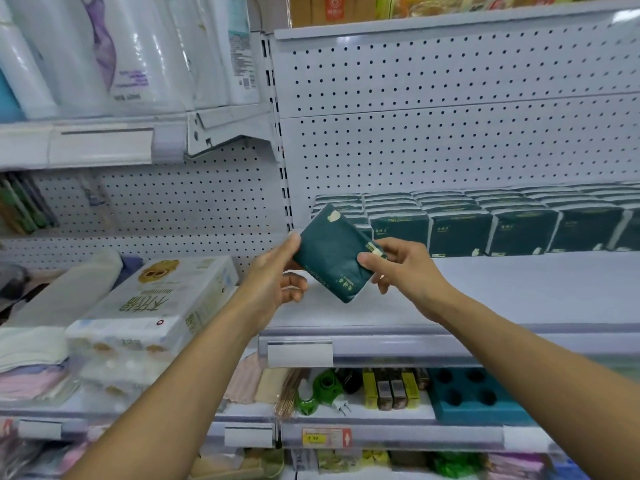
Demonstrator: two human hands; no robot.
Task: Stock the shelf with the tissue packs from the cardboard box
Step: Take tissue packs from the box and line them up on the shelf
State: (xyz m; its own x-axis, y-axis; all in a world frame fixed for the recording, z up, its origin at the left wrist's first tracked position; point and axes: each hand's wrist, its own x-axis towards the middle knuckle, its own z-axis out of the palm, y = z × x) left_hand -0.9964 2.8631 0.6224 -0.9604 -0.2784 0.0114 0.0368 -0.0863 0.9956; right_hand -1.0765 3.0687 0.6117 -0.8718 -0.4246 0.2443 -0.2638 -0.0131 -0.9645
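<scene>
White pegboard backs the store shelving across the upper right of the frame, and below it runs the pale shelf I am filling. A row of dark green tissue packs already stands along its back, from the centre out to the right edge, with bare shelf in front of them. I hold one more tissue pack tilted in the air at the centre of the frame, just in front of the left end of that row. My right hand pinches its right edge between thumb and fingers. My left hand steadies the left edge, its upper fingers straight against the pack and the lower ones curled loosely beneath. The cardboard box is not in view.

I judge this to be the placing step: the pack is up at shelf height but not yet set down. Next I would need to turn it upright to match the others, printed face forward, and set it against the row's left end or start a front row without toppling its neighbours.
</scene>
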